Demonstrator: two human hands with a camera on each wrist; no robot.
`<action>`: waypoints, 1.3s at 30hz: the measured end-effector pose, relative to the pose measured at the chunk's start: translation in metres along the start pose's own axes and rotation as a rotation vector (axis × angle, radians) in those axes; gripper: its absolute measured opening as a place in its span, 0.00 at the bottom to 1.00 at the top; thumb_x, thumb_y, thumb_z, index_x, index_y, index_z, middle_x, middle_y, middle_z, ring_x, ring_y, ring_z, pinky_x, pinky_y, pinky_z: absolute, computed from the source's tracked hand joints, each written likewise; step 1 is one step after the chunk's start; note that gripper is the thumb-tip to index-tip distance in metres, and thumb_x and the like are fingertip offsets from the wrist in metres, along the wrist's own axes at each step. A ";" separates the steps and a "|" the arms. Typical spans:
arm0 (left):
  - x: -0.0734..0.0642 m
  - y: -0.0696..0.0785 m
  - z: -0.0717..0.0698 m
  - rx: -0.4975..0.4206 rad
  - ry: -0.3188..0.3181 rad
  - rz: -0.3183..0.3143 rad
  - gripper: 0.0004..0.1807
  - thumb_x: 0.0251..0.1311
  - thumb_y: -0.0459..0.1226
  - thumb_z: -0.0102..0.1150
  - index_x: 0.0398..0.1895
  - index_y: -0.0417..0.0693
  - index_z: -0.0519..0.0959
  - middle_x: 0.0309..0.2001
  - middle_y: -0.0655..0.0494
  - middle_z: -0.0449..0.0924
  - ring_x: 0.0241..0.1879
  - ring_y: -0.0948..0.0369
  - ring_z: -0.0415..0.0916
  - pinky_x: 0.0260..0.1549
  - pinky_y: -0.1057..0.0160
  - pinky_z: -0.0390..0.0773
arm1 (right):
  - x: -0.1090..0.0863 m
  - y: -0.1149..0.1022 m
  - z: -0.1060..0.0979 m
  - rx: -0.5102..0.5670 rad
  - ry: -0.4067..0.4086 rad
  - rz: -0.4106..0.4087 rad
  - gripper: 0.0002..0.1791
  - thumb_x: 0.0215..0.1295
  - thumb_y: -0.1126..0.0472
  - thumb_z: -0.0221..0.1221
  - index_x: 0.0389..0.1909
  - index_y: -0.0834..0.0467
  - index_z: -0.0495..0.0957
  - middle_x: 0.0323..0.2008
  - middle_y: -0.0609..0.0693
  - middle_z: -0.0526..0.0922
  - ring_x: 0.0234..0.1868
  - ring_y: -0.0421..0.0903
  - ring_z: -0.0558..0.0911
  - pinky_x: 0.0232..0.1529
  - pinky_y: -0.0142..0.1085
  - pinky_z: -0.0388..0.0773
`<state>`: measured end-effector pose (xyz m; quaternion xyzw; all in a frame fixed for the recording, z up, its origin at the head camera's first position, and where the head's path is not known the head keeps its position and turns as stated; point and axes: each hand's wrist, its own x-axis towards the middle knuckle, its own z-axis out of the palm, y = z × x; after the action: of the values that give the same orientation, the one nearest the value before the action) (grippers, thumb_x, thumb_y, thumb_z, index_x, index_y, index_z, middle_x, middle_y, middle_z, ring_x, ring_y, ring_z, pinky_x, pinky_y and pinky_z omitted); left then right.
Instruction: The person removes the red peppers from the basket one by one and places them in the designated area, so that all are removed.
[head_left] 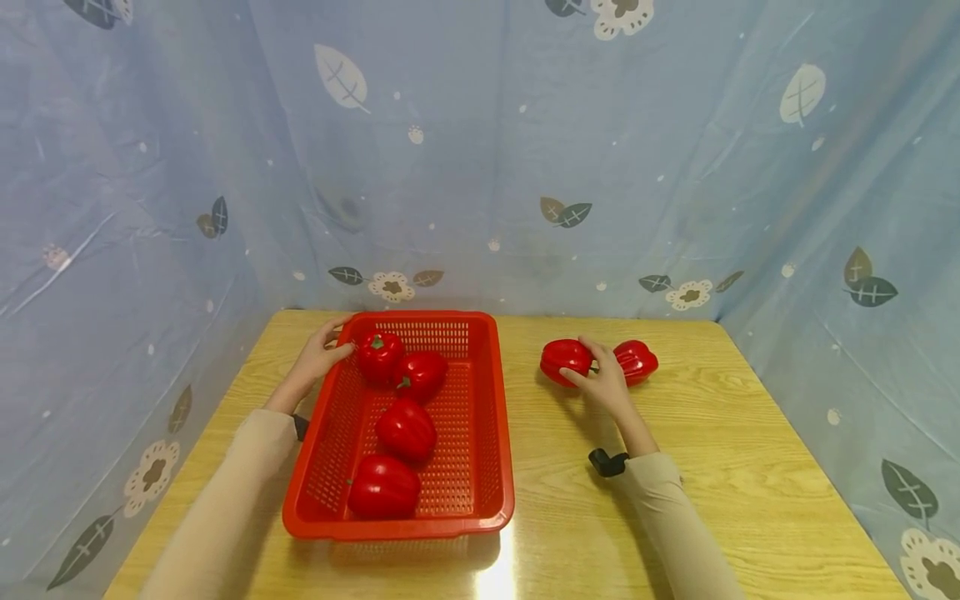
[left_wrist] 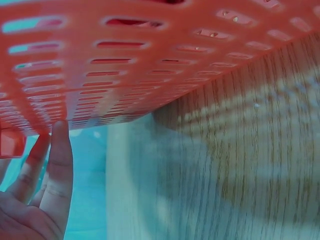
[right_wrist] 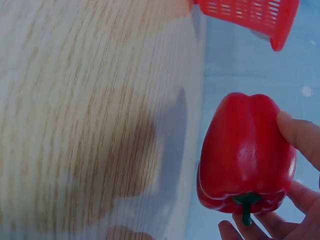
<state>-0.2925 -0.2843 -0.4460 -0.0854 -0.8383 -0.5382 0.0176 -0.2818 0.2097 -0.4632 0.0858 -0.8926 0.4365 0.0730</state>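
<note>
In the head view, a red plastic basket (head_left: 497, 417) with perforated walls stands left of the middle. Several red bell peppers (head_left: 406, 430) with green stems lie inside it. My left hand (head_left: 318, 357) grips the basket's left rim near the far corner; the left wrist view shows its fingers (left_wrist: 61, 165) against the outer wall. To the right of the basket, my right hand (head_left: 602, 383) holds a red bell pepper (head_left: 564, 362) between thumb and fingers. This pepper (right_wrist: 245, 150), green stem showing, is raised over the table in the right wrist view.
One more red bell pepper (head_left: 636, 362) lies on the wooden table (head_left: 720, 467) just right of my right hand. A blue curtain (head_left: 480, 167) with leaf and flower prints hangs around the table's back and sides.
</note>
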 end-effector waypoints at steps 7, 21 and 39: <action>0.000 -0.003 0.000 -0.015 0.000 0.005 0.31 0.64 0.33 0.50 0.70 0.40 0.54 0.61 0.32 0.62 0.60 0.41 0.61 0.52 0.46 0.65 | 0.006 0.000 0.004 -0.078 0.016 -0.013 0.39 0.55 0.53 0.65 0.66 0.62 0.62 0.61 0.67 0.63 0.59 0.62 0.66 0.55 0.55 0.68; 0.000 -0.004 0.001 0.009 0.006 0.006 0.31 0.64 0.34 0.49 0.70 0.42 0.55 0.60 0.32 0.64 0.58 0.41 0.63 0.49 0.48 0.70 | 0.009 0.002 0.006 -0.177 0.011 0.031 0.39 0.56 0.55 0.64 0.66 0.64 0.60 0.62 0.69 0.59 0.63 0.66 0.59 0.61 0.59 0.58; -0.001 -0.004 0.001 0.011 0.000 0.006 0.31 0.65 0.34 0.50 0.70 0.41 0.54 0.61 0.32 0.63 0.60 0.41 0.61 0.51 0.45 0.68 | 0.008 -0.003 -0.002 -0.194 0.029 0.018 0.35 0.57 0.59 0.63 0.65 0.63 0.62 0.64 0.70 0.56 0.64 0.68 0.55 0.60 0.61 0.57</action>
<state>-0.2916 -0.2853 -0.4497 -0.0878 -0.8410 -0.5334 0.0197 -0.2884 0.2089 -0.4575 0.0640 -0.9303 0.3497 0.0900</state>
